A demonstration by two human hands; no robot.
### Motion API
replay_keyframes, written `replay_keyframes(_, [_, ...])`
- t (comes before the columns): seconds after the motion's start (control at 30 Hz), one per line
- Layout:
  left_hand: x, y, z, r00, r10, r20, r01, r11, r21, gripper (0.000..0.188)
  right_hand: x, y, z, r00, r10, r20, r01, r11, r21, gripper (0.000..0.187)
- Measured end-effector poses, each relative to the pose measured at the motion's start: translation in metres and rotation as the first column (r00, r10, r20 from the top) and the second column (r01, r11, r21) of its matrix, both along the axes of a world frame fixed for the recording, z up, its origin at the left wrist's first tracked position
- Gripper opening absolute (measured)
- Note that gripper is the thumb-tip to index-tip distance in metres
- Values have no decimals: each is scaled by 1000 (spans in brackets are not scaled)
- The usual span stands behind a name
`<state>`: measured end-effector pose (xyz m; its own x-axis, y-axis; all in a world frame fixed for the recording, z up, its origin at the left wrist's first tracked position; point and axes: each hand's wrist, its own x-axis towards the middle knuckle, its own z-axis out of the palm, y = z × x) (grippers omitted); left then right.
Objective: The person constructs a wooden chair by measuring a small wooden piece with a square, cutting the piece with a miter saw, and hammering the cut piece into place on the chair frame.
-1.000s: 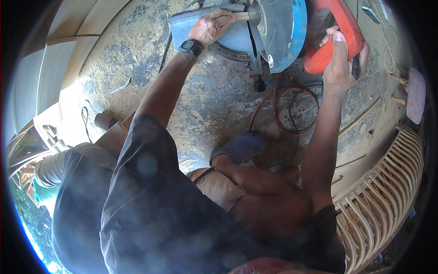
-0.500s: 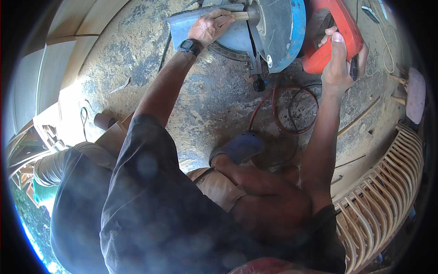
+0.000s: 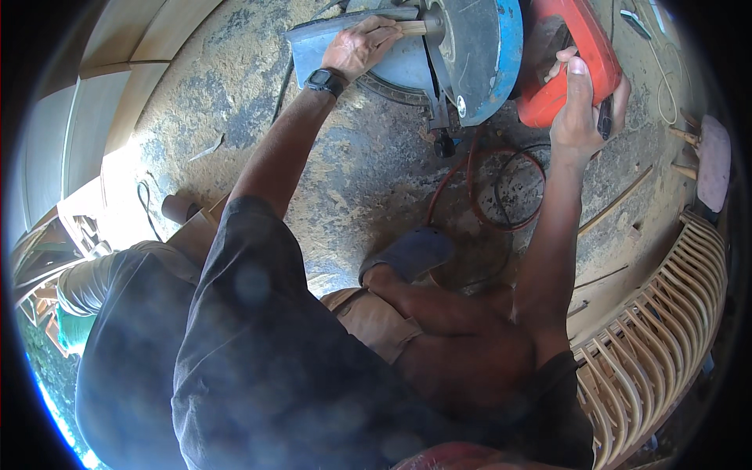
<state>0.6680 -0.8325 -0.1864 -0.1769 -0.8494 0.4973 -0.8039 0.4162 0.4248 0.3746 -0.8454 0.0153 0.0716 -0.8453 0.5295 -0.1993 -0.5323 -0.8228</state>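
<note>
My left hand (image 3: 360,48), with a watch on its wrist, pins a short wooden strip (image 3: 413,29) on the grey metal base (image 3: 310,59) of a miter saw. The strip lies along the saw's fence, its free end reaching the round blade guard (image 3: 474,59) with the blue rim. Wrapped round the red D-shaped handle (image 3: 599,47) of the saw is my right hand (image 3: 578,117), thumb uppermost. The fingertips show through the handle's opening. From here the guard hides the blade, so whether it turns is unclear.
A red and black cable (image 3: 470,192) lies coiled on the stained floor below the saw. My foot in a blue clog (image 3: 411,252) is close to it. Many curved wooden slats (image 3: 658,345) stand in a row at right. Wooden panels (image 3: 117,70) lean at upper left. Another person (image 3: 133,337) is at lower left.
My right hand and the red handle have shifted slightly left. The left hand and the wooden strip stay in place. The person at lower left has moved a little.
</note>
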Motion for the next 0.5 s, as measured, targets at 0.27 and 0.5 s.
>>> replay_keyframes(0.27, [-1,1,-1,1000,13,6,-13,1000,20,18,1,2,0,1000,-10,-6,10,1000,7,23])
replay_keyframes(0.5, [1,0,0,1000,0,17,0,1000,3,19,1,3,1,1000,-17,-15,17,1000,10,21])
